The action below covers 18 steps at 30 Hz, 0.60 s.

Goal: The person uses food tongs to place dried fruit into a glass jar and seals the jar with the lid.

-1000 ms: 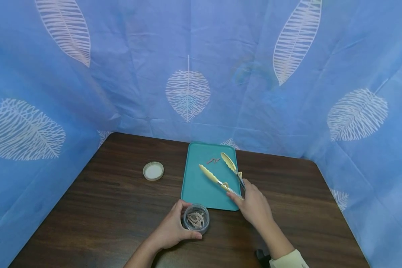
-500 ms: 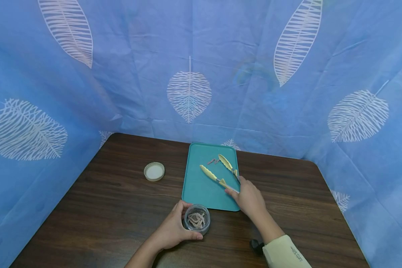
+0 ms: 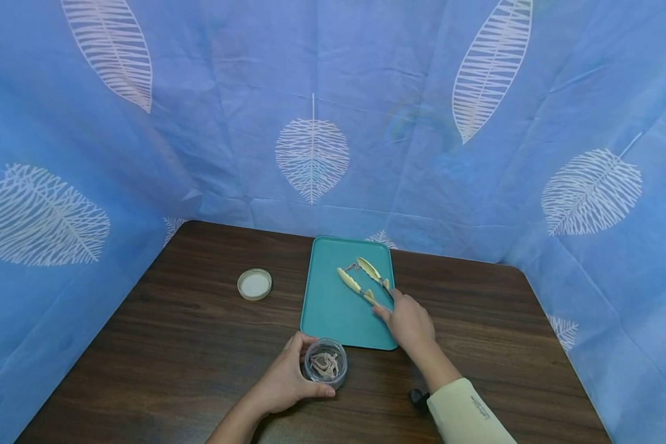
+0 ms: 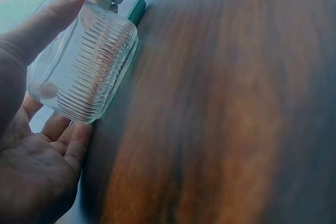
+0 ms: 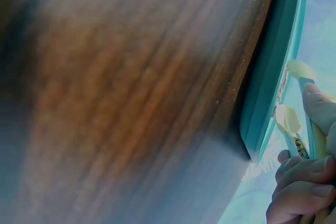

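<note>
My left hand (image 3: 285,377) grips a clear ridged glass jar (image 4: 100,66) standing on the table at the tray's near edge. Pale brownish strips (image 3: 325,365) lie inside the jar, their kind unclear. With my right hand (image 3: 413,322) I hold tongs (image 3: 369,297) with pale yellow scalloped tips and metal arms. The tips are spread apart over the teal tray (image 3: 324,314), either side of a few small pinkish strips (image 3: 353,266) lying on it. Part of these strips is hidden by the tips. In the right wrist view, thumb and fingers wrap the tongs' arms.
A round lid (image 3: 254,284) with a white inside lies left of the tray on the dark wooden table (image 3: 200,345). A small black object (image 3: 419,399) shows beside the right sleeve. Blue leaf-patterned cloth (image 3: 399,172) hangs behind and at both sides.
My right hand has moved forward and left with the tongs, and their tips have come closer together, around the pinkish strips. The left hand and the jar stay in place.
</note>
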Tool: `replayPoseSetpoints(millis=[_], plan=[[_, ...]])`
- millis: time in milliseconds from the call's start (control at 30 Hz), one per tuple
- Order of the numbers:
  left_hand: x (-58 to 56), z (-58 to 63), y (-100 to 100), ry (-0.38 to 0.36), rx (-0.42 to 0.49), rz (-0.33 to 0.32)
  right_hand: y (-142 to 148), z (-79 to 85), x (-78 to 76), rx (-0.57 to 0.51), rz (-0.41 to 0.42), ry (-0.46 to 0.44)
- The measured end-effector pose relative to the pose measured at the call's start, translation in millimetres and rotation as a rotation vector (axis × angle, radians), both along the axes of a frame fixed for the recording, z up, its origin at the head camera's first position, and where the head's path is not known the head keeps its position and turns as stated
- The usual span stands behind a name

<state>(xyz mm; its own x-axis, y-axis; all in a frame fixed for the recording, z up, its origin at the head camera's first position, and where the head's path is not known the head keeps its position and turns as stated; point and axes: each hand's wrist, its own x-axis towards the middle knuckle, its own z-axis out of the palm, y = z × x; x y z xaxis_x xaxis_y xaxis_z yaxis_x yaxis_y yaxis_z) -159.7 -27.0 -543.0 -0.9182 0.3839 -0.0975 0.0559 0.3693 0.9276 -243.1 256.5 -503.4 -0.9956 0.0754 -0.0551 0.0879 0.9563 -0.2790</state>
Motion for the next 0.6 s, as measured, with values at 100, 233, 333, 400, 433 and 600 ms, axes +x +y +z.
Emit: replayPoseSetpoints(millis=[100,233,333,400,433,600], plan=[[-0.1,0.1,-0.9,-0.002,0.000,-0.001,-0.7,1.3,-1.3,0.008,0.002,0.010],[-0.2,0.4,-1.2,-0.001,-0.002,-0.001,-0.8,2.9,-1.4,0.024,0.002,0.022],[-0.2,0.8,-1.0,0.002,0.001,-0.001,-0.6,3.3,-1.3,0.037,0.007,0.031],[-0.1,1.0,-1.0,0.005,0.004,-0.001,-0.3,3.6,-1.0,0.047,0.013,0.037],[0.0,1.0,-1.0,0.007,0.004,-0.001,-0.1,3.5,-0.9,0.051,0.015,0.041],[0.1,-0.1,-1.2,0.020,-0.004,0.007,-0.5,4.3,0.2,0.048,0.017,0.049]])
